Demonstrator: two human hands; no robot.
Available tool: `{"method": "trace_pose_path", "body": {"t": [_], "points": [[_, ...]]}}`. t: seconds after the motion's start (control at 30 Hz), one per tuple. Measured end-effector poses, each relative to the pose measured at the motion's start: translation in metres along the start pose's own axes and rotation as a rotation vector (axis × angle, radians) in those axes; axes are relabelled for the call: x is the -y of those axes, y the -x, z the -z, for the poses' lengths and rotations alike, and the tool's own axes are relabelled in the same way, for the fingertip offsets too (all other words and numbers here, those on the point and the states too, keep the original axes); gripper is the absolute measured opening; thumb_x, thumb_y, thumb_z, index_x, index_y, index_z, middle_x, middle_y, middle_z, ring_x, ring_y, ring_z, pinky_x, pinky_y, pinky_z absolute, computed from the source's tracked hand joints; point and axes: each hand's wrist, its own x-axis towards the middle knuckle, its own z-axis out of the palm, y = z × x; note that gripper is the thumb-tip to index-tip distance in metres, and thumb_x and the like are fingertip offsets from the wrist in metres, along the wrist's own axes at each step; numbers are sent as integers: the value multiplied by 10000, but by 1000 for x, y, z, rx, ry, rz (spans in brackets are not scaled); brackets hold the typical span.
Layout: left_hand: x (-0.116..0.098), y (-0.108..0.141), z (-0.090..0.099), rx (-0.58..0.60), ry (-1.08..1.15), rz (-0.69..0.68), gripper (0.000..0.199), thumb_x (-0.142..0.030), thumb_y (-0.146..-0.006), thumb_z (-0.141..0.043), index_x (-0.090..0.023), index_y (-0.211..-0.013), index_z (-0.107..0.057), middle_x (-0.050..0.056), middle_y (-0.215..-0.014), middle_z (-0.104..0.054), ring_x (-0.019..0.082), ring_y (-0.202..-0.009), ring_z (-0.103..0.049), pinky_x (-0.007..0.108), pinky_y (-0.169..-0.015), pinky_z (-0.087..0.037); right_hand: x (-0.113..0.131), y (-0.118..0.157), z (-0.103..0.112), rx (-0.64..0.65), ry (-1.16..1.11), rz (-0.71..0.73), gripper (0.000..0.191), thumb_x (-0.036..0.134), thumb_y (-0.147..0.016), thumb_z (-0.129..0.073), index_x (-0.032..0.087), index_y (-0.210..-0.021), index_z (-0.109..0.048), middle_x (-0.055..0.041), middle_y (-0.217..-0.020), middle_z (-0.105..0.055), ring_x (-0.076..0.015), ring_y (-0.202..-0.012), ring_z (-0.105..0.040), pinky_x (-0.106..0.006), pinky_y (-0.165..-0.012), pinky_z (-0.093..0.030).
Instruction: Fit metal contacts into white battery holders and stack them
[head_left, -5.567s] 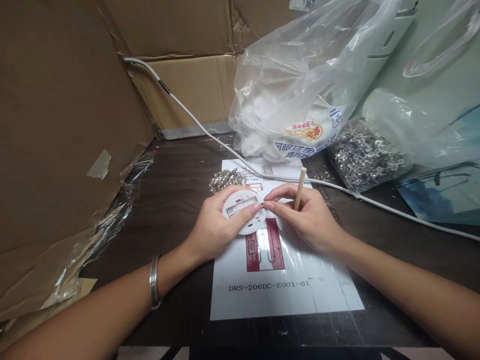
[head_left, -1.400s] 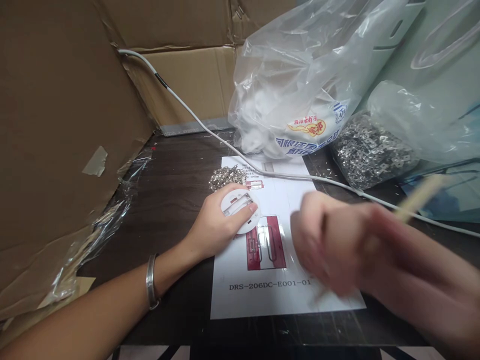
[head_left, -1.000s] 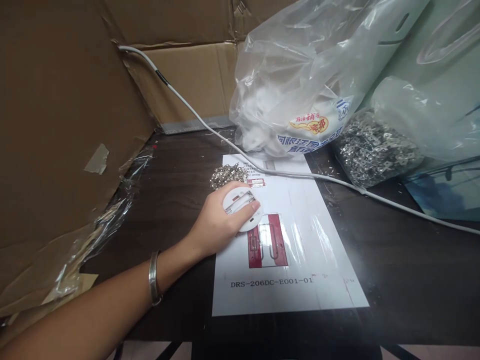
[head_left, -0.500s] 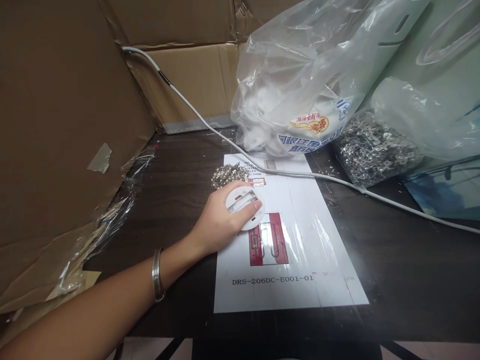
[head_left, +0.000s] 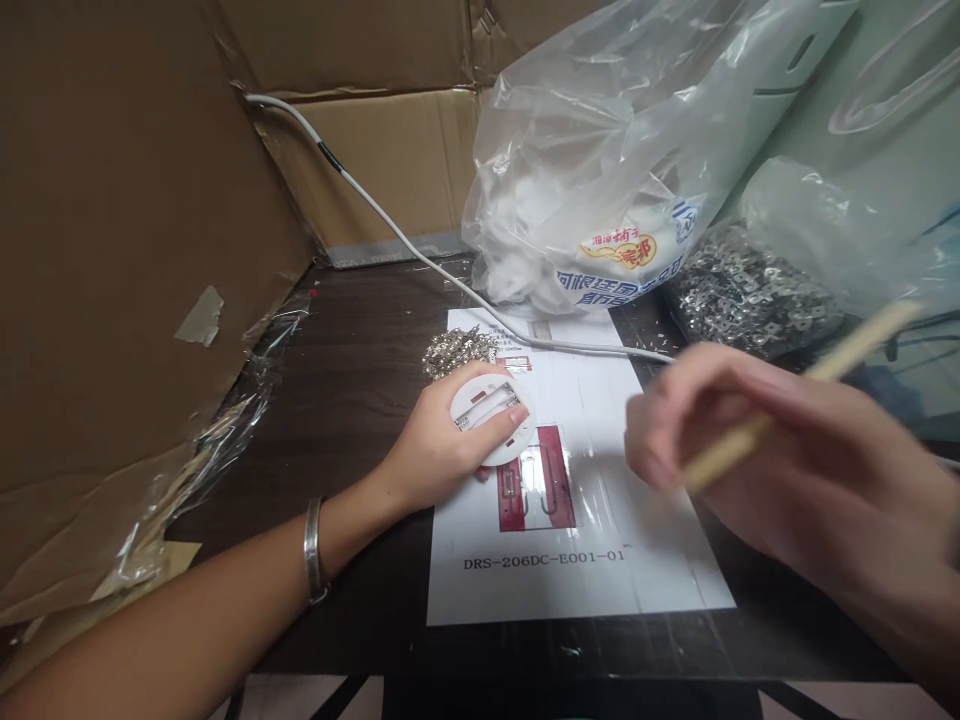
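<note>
My left hand (head_left: 435,435) grips a round white plastic part (head_left: 486,402) with a rectangular slot across its middle, the thumb lying over its face. Small metal pieces show at both ends of the slot. My right hand (head_left: 787,450), smeared by motion, holds a thin wooden stick (head_left: 802,398) at a slant, to the right of the white part and apart from it. Below both hands lies a printed sheet (head_left: 585,590) with red-and-white pictures and the text DRS-206DC-E001-01. A small heap of shiny metal pieces (head_left: 457,350) sits just behind my left hand.
A clear bag of white parts (head_left: 555,220) stands at the back. Right of it is a bag of metal clips (head_left: 757,285). A white cable (head_left: 390,225) crosses the dark table (head_left: 345,400). Cardboard (head_left: 135,200) walls the left and back sides.
My right hand has come into view from the right with the wooden stick. My left hand and the white part have hardly moved.
</note>
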Motion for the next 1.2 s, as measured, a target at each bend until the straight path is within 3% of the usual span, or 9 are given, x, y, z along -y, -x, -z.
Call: {"method": "trace_pose_path", "body": {"t": [0.1,0.23,0.4,0.67,0.83,0.97,1.2], "points": [[-1,0,-1,17,44,48,280,-312,-744,-714,-175,-947,-579,-16,-682,-579,108,-436,-548,203,-315,-477,-11,-21,-7,13,-249,-42,410,493,-895,-474,184,-700,-660,-47,-630,-573,-145,-516,-551,-284,-480,-467],[-4,-2,-1,-1,-5,46,261,-299,-734,-709,-167,-923,-586,-13,-692,-571,106,-456,-543,194,-315,-478,-35,-31,-15,-26,-309,-107,440,565,-858,-552,164,-714,-657,-30,-578,-594,-123,-433,-538,-250,-402,-432],[-5,-3,-1,-17,-111,-3,226,-282,-744,-687,-166,-918,-601,10,-760,-608,116,-545,-566,181,-376,-482,-50,-24,-24,5,-269,-101,184,273,-729,-782,166,-746,-633,1,-578,-620,-96,-497,-562,-192,-447,-452],[-3,-2,0,-7,-110,-19,218,-285,-760,-680,-171,-925,-596,-11,-727,-604,106,-545,-546,194,-433,-474,-55,-25,-31,-103,-206,-80,194,343,-853,-664,155,-805,-663,-41,-723,-668,-118,-604,-631,-191,-451,-499],[-3,-1,1,13,-101,-14,178,-288,-801,-638,-167,-919,-583,-16,-733,-596,92,-531,-522,195,-440,-439,-61,-21,-35,-64,-212,-50,202,372,-881,-631,175,-864,-674,-57,-921,-702,-143,-753,-687,-203,-563,-579],[-1,-2,3,5,-178,-90,91,-244,-825,-603,-161,-860,-595,-15,-736,-603,104,-652,-544,208,-582,-445,-63,-20,-35,-42,-193,-45,210,379,-897,-608,193,-876,-704,-46,-923,-709,-111,-691,-681,-195,-610,-586],[1,-3,3,4,-198,-91,94,-256,-841,-586,-165,-862,-595,-13,-744,-612,115,-665,-540,236,-615,-433,-64,-20,-34,-44,-121,-1,192,362,-904,-600,215,-865,-718,-18,-839,-707,-100,-711,-671,-181,-631,-570]]}}
